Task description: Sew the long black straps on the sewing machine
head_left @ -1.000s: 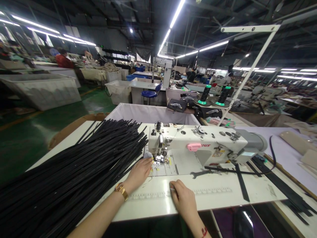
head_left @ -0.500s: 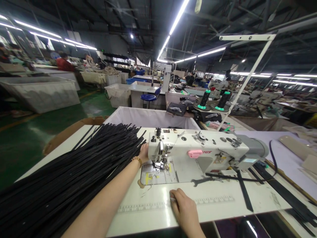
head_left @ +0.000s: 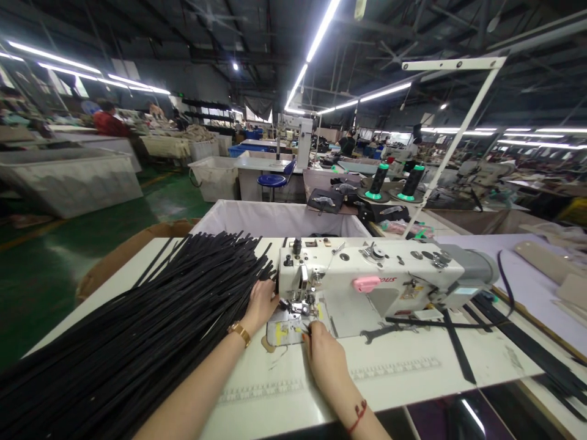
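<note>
A white sewing machine (head_left: 339, 269) with a pink piece stuck on its front stands on the pale table. My left hand (head_left: 262, 305), with a gold-toned watch (head_left: 240, 333) at the wrist, is beside the machine's needle end, fingers bent together; what they hold is hidden. In front of the metal needle plate (head_left: 287, 333), my right hand (head_left: 324, 354) pinches something small and dark at its fingertips, too small to name. Left of the machine lies a big heap of narrow black strips (head_left: 174, 305), their ends close to my left hand.
A ruler scale (head_left: 394, 368) runs along the table's front. A wrench (head_left: 380, 333) lies under the machine arm, with black straps (head_left: 458, 348) to the right. Behind are a lined bin (head_left: 275, 217), two black thread cones (head_left: 378, 182) and a thread stand (head_left: 463, 131).
My right hand has moved forward from the ruler scale to the needle plate. My left hand has drawn back slightly from behind the machine head, showing more of its fingers.
</note>
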### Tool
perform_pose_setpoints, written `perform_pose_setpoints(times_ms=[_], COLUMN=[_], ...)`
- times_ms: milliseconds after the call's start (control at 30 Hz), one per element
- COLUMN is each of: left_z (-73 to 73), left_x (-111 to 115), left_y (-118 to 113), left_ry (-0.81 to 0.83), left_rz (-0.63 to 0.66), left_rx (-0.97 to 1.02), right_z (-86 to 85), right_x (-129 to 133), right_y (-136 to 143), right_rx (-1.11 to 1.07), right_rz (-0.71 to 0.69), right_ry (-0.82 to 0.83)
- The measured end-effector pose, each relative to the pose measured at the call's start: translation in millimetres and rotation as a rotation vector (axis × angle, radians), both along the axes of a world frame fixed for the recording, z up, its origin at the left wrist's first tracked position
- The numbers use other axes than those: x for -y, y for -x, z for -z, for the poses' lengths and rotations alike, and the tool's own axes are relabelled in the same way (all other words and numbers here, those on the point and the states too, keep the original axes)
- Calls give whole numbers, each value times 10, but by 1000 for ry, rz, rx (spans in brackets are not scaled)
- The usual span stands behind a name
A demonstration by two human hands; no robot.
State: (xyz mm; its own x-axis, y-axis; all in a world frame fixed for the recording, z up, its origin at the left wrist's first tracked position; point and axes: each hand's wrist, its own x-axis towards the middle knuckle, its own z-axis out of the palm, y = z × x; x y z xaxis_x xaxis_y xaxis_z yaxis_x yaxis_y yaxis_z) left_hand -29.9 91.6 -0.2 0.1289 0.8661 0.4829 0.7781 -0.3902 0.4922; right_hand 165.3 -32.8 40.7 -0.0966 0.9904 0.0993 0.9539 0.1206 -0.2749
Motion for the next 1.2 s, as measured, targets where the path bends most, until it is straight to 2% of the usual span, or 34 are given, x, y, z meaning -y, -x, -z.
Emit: perform_pose_setpoints(times_ms=[100,233,533,733,900,1033,1100,1200], left_z=[89,146,106,92,12,-147,-243,-349], left_x=[124,162,147,161,196,245,396,855], left_y=[57,84,81,79,50,27,31,69], left_ry=[-13,-29,-27,-21,-24,-88,-115,-72], left_rz=[-16,-16,52,62,14,-104,-129,-56], left_rx=[-9,-5,31,31,14,65,117,245], right_z=[-54,-66,-24,-3,16,34,75,170], right_x=[-169,-275,-393,-428,-254,75,229,362], right_y=[187,340,503,513,346,-25,-242,-467], right_rx=[-15,-15,3,35,-14,-59,-82,-129], right_rz=[7,57,128,115,90,89,82,81], right_ry=[-32,-23,26,-31,-101,-109,-112,-145])
